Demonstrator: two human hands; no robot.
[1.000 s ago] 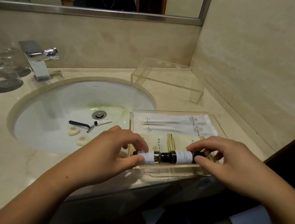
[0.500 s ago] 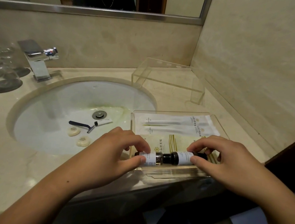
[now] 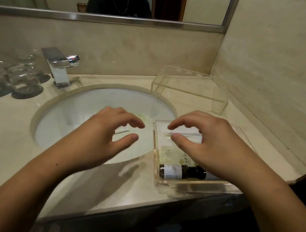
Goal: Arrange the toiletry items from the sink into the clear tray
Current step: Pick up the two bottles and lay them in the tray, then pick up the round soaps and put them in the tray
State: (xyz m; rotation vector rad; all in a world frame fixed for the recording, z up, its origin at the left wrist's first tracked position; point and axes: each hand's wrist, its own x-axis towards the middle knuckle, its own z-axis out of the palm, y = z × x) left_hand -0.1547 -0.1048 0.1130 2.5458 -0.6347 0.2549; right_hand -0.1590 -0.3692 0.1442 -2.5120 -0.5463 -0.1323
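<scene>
The clear tray (image 3: 155,153) sits on the counter right of the sink (image 3: 87,100). Inside it, along the near wall, lies a dark bottle with a white label (image 3: 177,171); flat white and green sachets (image 3: 175,153) lie behind it. My right hand (image 3: 207,144) hovers over the tray, fingers loosely curved, holding nothing. My left hand (image 3: 102,139) hovers over the sink basin, fingers also loosely curved and empty. A small white tube (image 3: 122,131) shows between my left thumb and fingers, down in the basin. My left hand hides the other items in the sink.
A chrome tap (image 3: 60,69) stands behind the sink. Upturned glasses on dark coasters (image 3: 21,84) sit at the far left. A clear acrylic stand (image 3: 189,89) is at the back right by the wall. The counter edge runs just below the tray.
Both hands let go of the bottles in the tray and lifted. My left hand moved left over the sink. The view shifted up.
</scene>
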